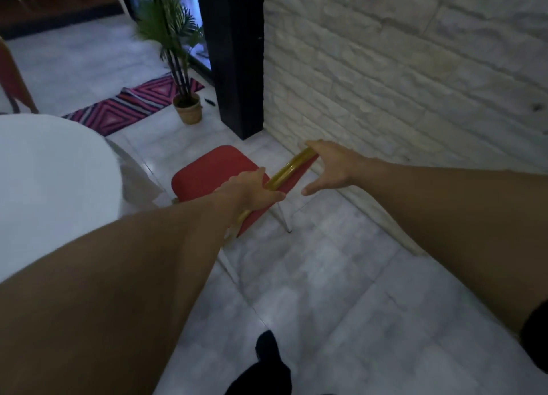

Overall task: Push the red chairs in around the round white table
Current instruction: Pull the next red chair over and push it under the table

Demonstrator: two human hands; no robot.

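A red chair (213, 172) with a gold top rail and thin white legs stands on the tiled floor between the round white table (53, 181) on the left and the brick wall. My left hand (252, 191) is closed around the near end of the gold rail. At the rail's far end my right hand (332, 169) rests with fingers spread, the thumb hanging free below. The seat faces away from me, apart from the table's edge. A second red chair (13, 80) shows partly at the far left, behind the table.
A white brick wall (415, 68) runs close along the right of the chair. A black pillar (237, 56) stands just beyond it, with a potted palm (184, 98) and a striped pink rug (124, 106) further back. My dark shoe (267, 347) is on the tiles below.
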